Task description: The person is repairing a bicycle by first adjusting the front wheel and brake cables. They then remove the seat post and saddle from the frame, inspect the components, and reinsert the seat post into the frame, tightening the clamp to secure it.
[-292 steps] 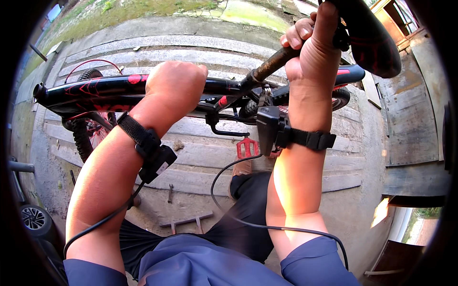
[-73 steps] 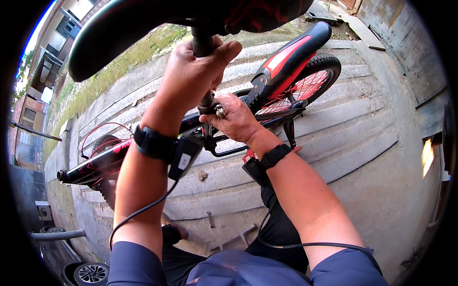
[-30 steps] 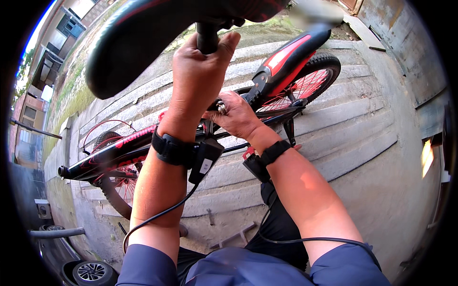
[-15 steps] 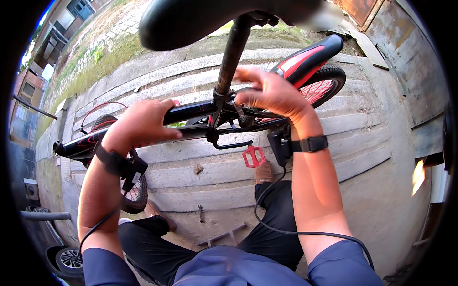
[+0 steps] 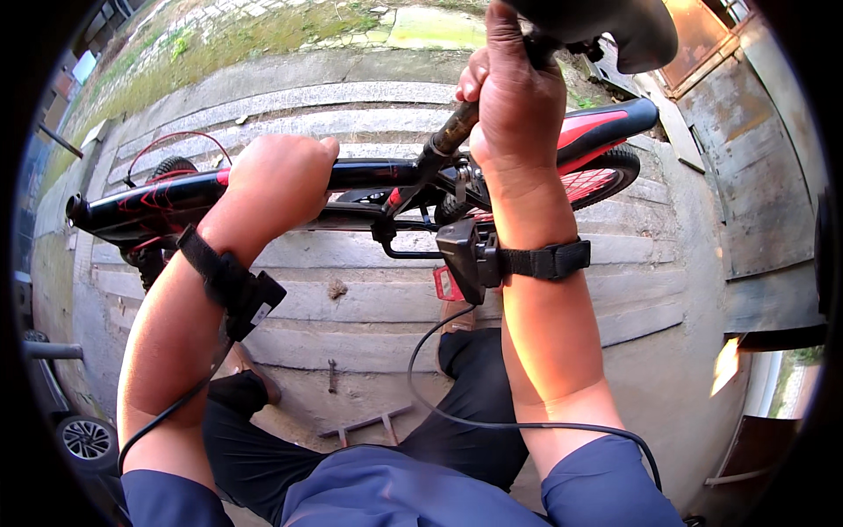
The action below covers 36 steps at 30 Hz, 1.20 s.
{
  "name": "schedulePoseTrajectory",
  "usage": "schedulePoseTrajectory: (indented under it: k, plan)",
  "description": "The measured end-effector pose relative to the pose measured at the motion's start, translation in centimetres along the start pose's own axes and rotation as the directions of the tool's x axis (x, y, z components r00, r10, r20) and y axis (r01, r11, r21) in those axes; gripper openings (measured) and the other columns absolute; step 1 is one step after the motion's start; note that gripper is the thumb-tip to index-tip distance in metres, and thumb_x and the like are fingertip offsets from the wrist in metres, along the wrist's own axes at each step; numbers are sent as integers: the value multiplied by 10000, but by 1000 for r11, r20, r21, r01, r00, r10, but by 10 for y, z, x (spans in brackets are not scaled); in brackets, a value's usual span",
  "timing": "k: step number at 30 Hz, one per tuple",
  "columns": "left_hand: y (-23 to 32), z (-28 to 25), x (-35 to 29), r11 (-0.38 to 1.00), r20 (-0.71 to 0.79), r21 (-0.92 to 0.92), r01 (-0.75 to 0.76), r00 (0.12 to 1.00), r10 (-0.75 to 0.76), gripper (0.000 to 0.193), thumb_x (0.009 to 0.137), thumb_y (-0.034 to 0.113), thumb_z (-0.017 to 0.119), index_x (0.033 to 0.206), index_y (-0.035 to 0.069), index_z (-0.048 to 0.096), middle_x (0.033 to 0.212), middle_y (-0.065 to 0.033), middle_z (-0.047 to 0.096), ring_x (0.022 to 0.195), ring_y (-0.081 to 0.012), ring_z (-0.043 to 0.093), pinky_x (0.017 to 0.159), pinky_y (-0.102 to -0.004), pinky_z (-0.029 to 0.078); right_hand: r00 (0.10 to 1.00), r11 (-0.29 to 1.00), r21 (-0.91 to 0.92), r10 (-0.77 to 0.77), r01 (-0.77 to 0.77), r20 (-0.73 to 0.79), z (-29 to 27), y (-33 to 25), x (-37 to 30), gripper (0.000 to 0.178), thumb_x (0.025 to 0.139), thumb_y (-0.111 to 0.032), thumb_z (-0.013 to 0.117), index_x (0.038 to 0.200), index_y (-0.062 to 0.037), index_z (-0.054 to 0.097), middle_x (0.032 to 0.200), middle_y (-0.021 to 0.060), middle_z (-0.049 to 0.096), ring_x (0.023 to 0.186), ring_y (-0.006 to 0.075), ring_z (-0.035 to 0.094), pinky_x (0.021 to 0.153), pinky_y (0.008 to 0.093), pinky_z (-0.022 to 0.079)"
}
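Note:
A black and red bicycle frame stretches across in front of me, its bare head tube at the far left. My left hand is closed round the top tube. With my right hand I grip the seat post just under the black saddle, thumb pointing up along it. The post enters the frame above the crank, and a red pedal shows partly behind my wrist device. Behind sit the rear wheel and a black and red mudguard.
A small wrench and a metal bracket lie on the ground near my feet. Striped concrete slabs run under the bicycle. Rusty metal panels stand at the right; a car wheel is at lower left.
My right hand has moved up from beside the seat clamp and closed on the seat post. My left hand's fingers have wrapped round the top tube. The saddle has shifted right in view.

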<state>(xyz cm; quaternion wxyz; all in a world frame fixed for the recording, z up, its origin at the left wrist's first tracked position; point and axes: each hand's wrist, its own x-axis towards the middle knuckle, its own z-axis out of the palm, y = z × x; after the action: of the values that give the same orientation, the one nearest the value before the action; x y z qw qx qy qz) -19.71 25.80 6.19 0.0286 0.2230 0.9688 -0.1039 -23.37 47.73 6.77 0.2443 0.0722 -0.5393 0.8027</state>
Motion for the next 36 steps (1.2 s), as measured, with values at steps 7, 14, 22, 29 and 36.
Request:
schedulePoseTrajectory:
  k: [7, 14, 22, 29, 36]
  plan:
    - [-2, 5, -2, 999, -29, -33, 10, 1000, -11, 229, 779, 199, 749, 958, 88, 660, 763, -118, 692, 759, -335, 702, 688, -453, 554, 912, 983, 113, 88, -145, 402, -8, -17, 6, 478, 957, -361, 689, 638, -160, 395, 571, -37, 337, 497, 114, 361, 553, 321, 369]
    - [0, 0, -2, 998, -46, -67, 1, 999, -4, 164, 778, 135, 694, 929, 81, 659, 772, -131, 695, 754, -340, 703, 680, -461, 561, 763, 961, 113, 126, -253, 634, -23, -14, 15, 385, 997, -396, 610, 737, -149, 471, 595, -33, 382, 506, 107, 393, 584, 304, 388]
    - [1, 0, -4, 999, -45, -41, 12, 999, -14, 169, 783, 101, 657, 951, 84, 666, 800, -125, 706, 768, -332, 712, 683, -449, 566, 935, 977, 79, 163, -197, 314, -3, -17, -2, 395, 964, -318, 652, 678, -150, 438, 543, -23, 342, 460, 122, 364, 527, 333, 381]
    - [3, -1, -3, 999, -26, -40, 29, 999, -30, 219, 784, 106, 662, 1002, 92, 671, 822, -130, 710, 790, -332, 712, 700, -454, 565, 998, 999, 21, 49, -49, 34, 16, -16, -12, 406, 934, -272, 684, 665, -159, 402, 526, -24, 358, 424, 126, 374, 466, 335, 402]
    - [4, -1, -2, 998, 2, -31, 51, 999, -51, 243, 783, 109, 667, 1026, 99, 678, 828, -125, 712, 804, -329, 711, 710, -455, 564, 984, 998, -5, 55, -57, -167, 26, -13, -6, 327, 937, -274, 712, 770, -56, 535, 525, 5, 491, 361, 112, 435, 356, 260, 356]
